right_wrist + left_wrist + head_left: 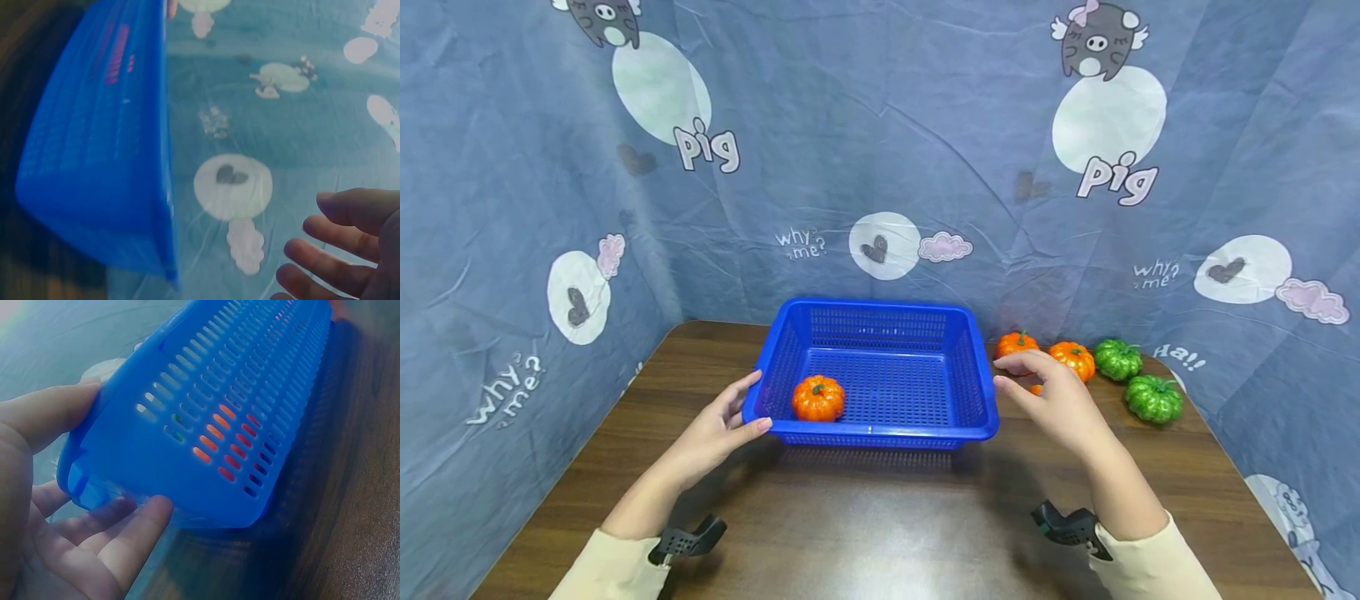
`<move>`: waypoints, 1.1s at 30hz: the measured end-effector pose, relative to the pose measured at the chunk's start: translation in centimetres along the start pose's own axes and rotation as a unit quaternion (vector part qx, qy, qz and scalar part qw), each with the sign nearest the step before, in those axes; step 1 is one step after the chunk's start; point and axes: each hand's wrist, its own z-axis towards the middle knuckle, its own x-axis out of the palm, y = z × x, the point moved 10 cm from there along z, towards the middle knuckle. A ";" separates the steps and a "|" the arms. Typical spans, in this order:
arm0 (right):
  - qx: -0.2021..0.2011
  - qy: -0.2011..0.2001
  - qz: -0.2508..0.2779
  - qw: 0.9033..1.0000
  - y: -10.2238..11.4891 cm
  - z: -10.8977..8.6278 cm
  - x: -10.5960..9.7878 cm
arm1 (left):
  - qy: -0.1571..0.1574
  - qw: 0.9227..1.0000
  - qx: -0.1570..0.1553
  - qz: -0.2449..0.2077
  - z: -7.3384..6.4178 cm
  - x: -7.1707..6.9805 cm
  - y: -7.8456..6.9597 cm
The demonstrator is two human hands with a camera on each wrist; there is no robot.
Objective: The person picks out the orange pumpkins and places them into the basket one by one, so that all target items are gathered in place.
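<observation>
A blue plastic basket (880, 431) with slotted walls is at the middle of the wooden table, and a small orange pumpkin (818, 398) lies in its left front part. At the basket's left end, my left hand (718, 429) holds the rim, thumb on the rim and fingers around the outer side, as the left wrist view shows. My right hand (1052, 396) is just off the basket's right end, fingers apart and nothing in them. The right wrist view shows a gap between that hand (350, 244) and the basket (94, 169).
Right of the basket stand an orange pumpkin (1017, 342), another orange pumpkin (1072, 358) and two green pumpkins (1117, 359). One more orange piece (1036, 389) is mostly hidden behind my right hand. A blue printed cloth (925, 150) hangs behind the table (880, 517).
</observation>
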 end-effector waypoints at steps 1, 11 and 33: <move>-0.002 -0.005 0.000 1.000 -0.2 -0.1 -0.3 | -0.001 1.000 0.001 -0.001 0.0 0.0 0.0; -0.001 -0.048 -0.020 0.999 -2.2 -1.2 -2.2 | 0.000 1.000 0.005 -0.003 0.0 -0.1 0.0; 0.078 -0.110 -0.050 0.990 -10.3 -3.0 -2.9 | 0.008 1.000 0.001 -0.014 -0.1 0.2 0.0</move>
